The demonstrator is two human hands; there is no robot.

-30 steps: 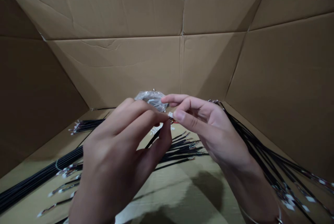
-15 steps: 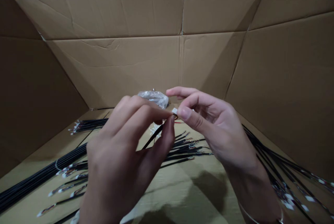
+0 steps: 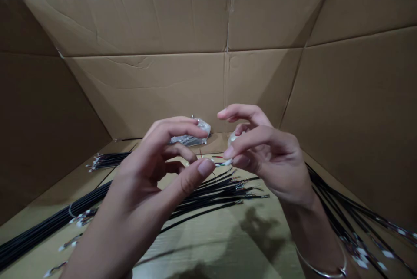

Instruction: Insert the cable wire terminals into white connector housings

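Observation:
Both my hands are raised inside a large open cardboard box. My left hand pinches the end of a thin black cable between thumb and fingers, its other fingers curled. My right hand pinches a small white connector at that cable's tip, index finger lifted. The two pinches almost touch. The cable runs down and left behind my left hand to the box floor.
Bundles of black cables with white connector ends lie on the box floor: a long bundle at left, a loose fan in the middle, another along the right wall. A small clear plastic bag sits near the back wall.
The view has tilted down a little. My left fingers have uncurled and its thumb now presses at the connector from below; my right hand has shifted slightly right and lower.

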